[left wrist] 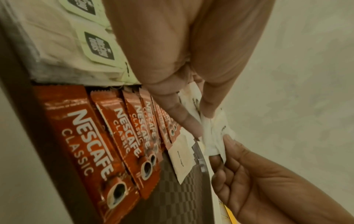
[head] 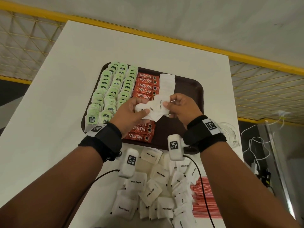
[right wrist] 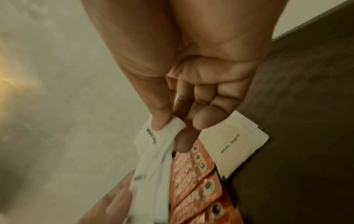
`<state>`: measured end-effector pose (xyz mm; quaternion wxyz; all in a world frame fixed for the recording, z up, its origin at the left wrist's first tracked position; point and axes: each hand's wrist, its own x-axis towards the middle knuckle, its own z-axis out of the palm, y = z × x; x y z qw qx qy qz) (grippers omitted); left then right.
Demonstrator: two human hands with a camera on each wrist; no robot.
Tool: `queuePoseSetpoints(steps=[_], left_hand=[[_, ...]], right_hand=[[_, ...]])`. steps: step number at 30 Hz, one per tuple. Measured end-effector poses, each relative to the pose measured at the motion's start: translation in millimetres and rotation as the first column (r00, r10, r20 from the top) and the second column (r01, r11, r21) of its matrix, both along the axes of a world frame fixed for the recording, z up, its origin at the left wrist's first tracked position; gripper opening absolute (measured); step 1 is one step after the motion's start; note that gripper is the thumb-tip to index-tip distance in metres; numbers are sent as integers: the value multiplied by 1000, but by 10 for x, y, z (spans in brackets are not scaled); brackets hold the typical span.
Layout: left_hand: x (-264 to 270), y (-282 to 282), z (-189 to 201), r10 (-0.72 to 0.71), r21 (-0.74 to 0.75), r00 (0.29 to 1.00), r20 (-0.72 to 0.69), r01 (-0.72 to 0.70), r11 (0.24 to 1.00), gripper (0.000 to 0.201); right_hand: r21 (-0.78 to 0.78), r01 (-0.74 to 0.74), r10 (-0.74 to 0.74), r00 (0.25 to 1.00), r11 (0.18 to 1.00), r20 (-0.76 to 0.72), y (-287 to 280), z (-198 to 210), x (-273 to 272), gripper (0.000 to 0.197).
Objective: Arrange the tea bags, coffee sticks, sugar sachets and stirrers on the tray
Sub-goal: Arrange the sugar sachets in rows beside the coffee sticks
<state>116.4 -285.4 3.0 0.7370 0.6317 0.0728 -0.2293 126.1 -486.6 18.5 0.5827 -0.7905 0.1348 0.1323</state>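
A dark brown tray (head: pixel 189 89) holds rows of green tea bags (head: pixel 111 89), a column of red coffee sticks (head: pixel 145 87) and a short row of white sugar sachets (head: pixel 167 83). Above the tray's middle my left hand (head: pixel 131 111) grips a small bunch of white sugar sachets (head: pixel 153 111). My right hand (head: pixel 179 106) pinches the top sachet (right wrist: pixel 153 136) of that bunch between thumb and fingers. In the left wrist view the held sachets (left wrist: pixel 212 133) hang over the coffee sticks (left wrist: pixel 118 136). One sugar sachet (right wrist: pixel 235 145) lies on the tray beside the sticks.
A loose heap of sugar sachets (head: pixel 154 191) lies on the white table (head: pixel 49 112) in front of the tray. Red stirrers (head: pixel 204 199) are piled at the front right. A clear glass dish (head: pixel 230 130) stands right of the tray. Cables hang off the table's right edge.
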Motion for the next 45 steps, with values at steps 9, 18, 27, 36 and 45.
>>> queuePoseSetpoints(steps=[9,18,27,36,45], left_hand=[[60,208,-90,159,94,987,0,-158,983,25],[13,246,-150,150,88,988,-22,-148,985,23],[-31,147,-165,118,83,992,-44,-114,990,28],[-71,-9,-95,10,93,999,-39,-7,996,26],[-113,122,-100,-2,204,1000,6,1,979,27]], right_hand=[[-577,-254,240,965,776,-102,-280,-98,119,12],[-709,-331,260,942,623,-212,17,-180,334,11],[-681,-191,244,970,707,-19,98,3,160,32],[-375,-145,156,988,916,-1,67,-119,-121,22],[-595,-219,204,974,773,-94,-93,-306,-75,28]])
